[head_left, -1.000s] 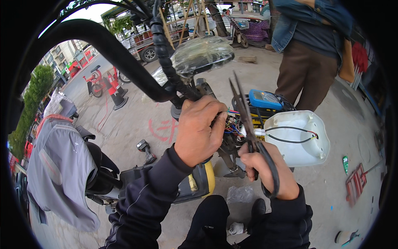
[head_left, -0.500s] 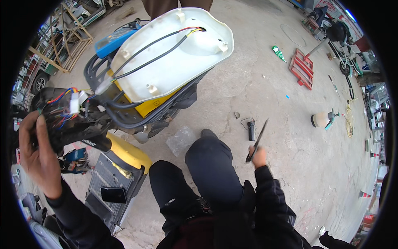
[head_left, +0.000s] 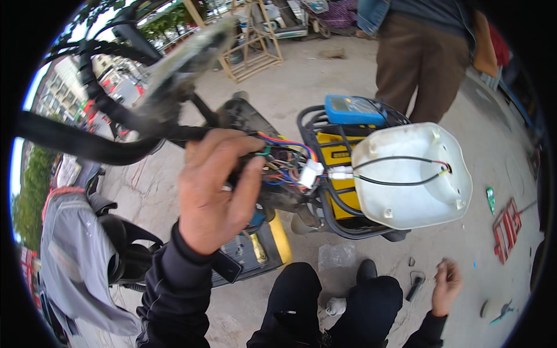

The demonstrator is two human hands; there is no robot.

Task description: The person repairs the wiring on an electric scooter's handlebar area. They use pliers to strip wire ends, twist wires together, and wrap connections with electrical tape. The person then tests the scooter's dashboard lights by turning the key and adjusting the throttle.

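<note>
My left hand [head_left: 216, 188] reaches into the wiring of a yellow-and-black scooter, thumb and fingers closing at a thin green wire [head_left: 266, 151]. Red, blue and yellow wires [head_left: 290, 143] run beside the fingertips to a white connector [head_left: 311, 173]. An upturned white plastic shell [head_left: 400, 200] rests on the black rear rack [head_left: 336, 231]. Two black-sleeved cables cross it to another white plug [head_left: 340, 172]. Low on the right, my right hand [head_left: 446, 285] hangs over the ground with curled fingers; whatever it holds does not show.
A blue multimeter [head_left: 355, 110] lies on the rack behind the shell. Handlebars [head_left: 87, 139] with black cables fill the left. A phone [head_left: 226, 267] lies on the footboard. Someone in brown trousers [head_left: 419, 55] stands beyond the rack. A red metal stand [head_left: 506, 231] is at the right.
The view has swung left, bringing the handlebars in. My left hand stays at the wiring. The scissors-like dark tool seen in my right hand earlier no longer shows.
</note>
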